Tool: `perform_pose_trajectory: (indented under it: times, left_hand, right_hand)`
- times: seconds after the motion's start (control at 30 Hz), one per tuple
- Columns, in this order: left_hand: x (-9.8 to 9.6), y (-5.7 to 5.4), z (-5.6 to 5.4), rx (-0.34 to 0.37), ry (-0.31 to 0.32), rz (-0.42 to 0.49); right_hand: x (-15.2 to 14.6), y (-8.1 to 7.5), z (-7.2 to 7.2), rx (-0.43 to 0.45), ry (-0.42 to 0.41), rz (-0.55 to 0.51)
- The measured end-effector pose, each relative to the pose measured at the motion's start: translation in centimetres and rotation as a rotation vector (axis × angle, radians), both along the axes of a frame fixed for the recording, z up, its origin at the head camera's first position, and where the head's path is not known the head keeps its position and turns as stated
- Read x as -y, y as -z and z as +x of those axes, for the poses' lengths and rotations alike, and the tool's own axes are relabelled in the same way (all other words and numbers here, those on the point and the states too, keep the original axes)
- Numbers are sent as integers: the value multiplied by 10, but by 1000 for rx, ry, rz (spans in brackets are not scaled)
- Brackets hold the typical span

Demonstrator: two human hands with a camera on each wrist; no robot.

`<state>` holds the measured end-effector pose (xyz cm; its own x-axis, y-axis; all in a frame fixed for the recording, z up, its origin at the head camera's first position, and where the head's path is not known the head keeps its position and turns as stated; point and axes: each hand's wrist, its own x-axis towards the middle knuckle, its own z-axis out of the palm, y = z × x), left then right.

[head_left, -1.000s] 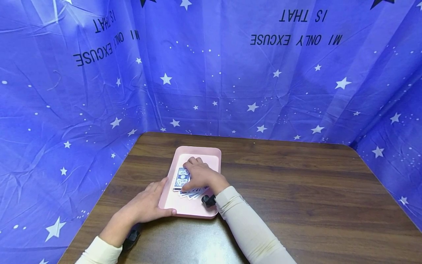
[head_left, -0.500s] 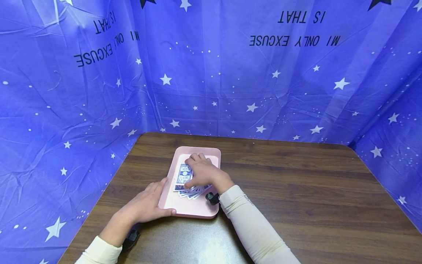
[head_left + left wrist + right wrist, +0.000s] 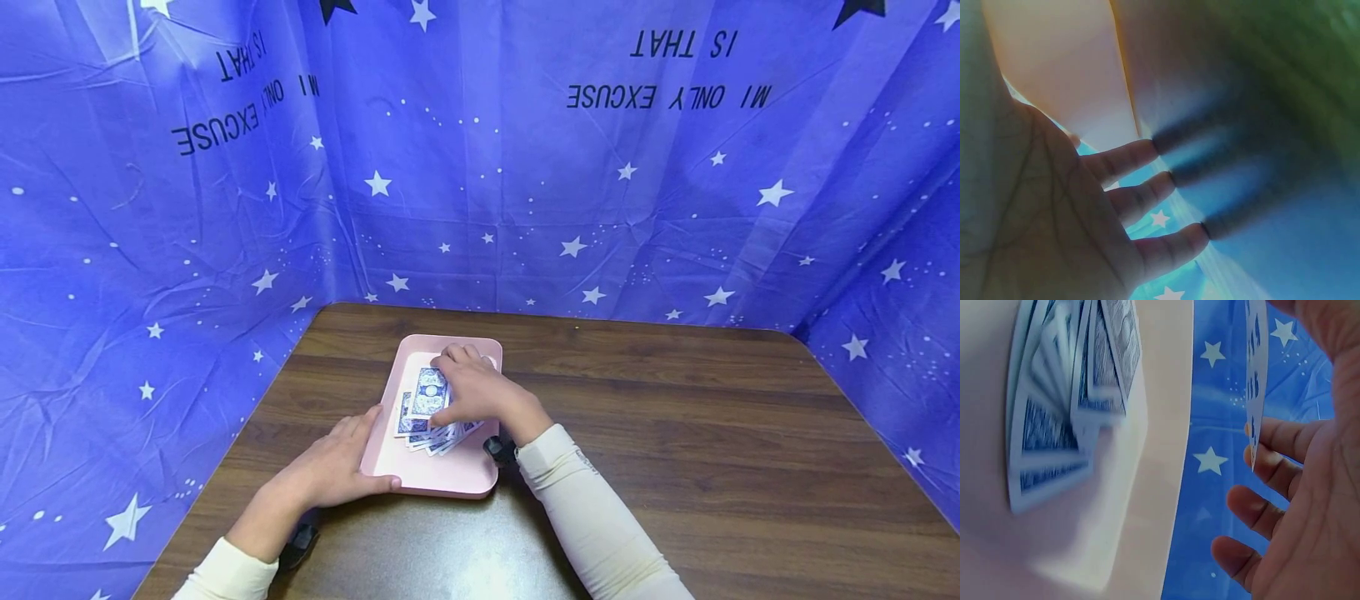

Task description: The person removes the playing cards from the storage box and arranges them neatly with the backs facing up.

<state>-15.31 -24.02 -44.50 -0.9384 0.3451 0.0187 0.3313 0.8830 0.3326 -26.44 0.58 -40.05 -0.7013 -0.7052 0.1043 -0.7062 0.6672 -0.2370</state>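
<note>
A pink tray [image 3: 433,475] lies on the table and bears a fanned pile of blue-backed playing cards [image 3: 1050,428]. My right hand [image 3: 486,395] is over the tray and pinches a single playing card [image 3: 430,390] between thumb and fingers, its blue back facing up. The right wrist view shows that card nearly edge-on, apart from the pile, with printed marks on its underside. At the tray's near left corner my left hand [image 3: 333,467] touches the rim, fingers outstretched along the left side and thumb at the front edge.
The brown wooden table [image 3: 675,433] stretches away to the right of the tray. A blue star-printed cloth [image 3: 525,183] hangs around the table's back and sides. A black wrist camera [image 3: 500,451] overhangs the tray's right rim.
My right hand has moved slightly right and away from me with the card, uncovering more of the pile's left cards. My left hand has stayed in place at the tray.
</note>
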Motion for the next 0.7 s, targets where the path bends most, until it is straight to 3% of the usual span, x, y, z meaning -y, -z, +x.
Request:
perform_pose_trajectory:
  times: [0.3,0.7]
  left_hand:
    - [-1,3,0,16,-18,-1]
    - [-1,1,0,9,-18,-3]
  right_hand:
    - [-28,-2,-3,-40,13,-4]
    - [-60,-3,-5,-27,59,-9]
